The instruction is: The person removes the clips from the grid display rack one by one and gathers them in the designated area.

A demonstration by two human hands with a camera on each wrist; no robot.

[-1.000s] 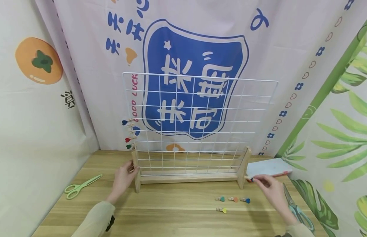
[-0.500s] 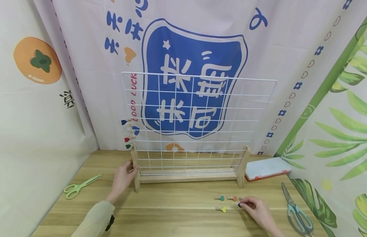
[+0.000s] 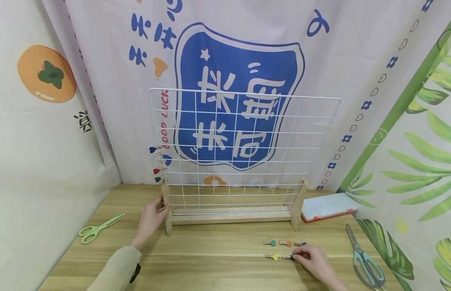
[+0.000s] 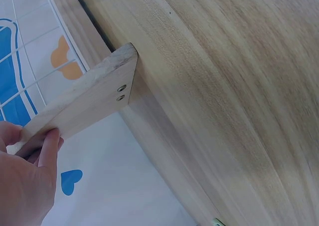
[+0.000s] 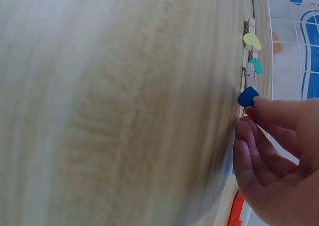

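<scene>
Here, your left hand gripped the left wooden upright of the wire grid stand, which stood on the wooden surface toward the back. The left wrist view showed what the head view could not: your thumb lay along the front face of that upright and the other fingers curled behind it, so the board was pinched between them.

Your right hand was low on the surface at the right, its fingers pinching a small wooden clip with a dark blue heart. The right wrist view made the blue heart plain at your fingertips, just beside a teal-heart clip and a yellow-heart clip; in the head view your hand covered part of that clip.

More clips lay in a short row just behind your right hand. Further clips were pegged down the grid's left edge. Green scissors lay at the left, blue-handled scissors at the right, and a flat box sat behind the stand's right foot. Nothing stood between your hands and their things.
</scene>
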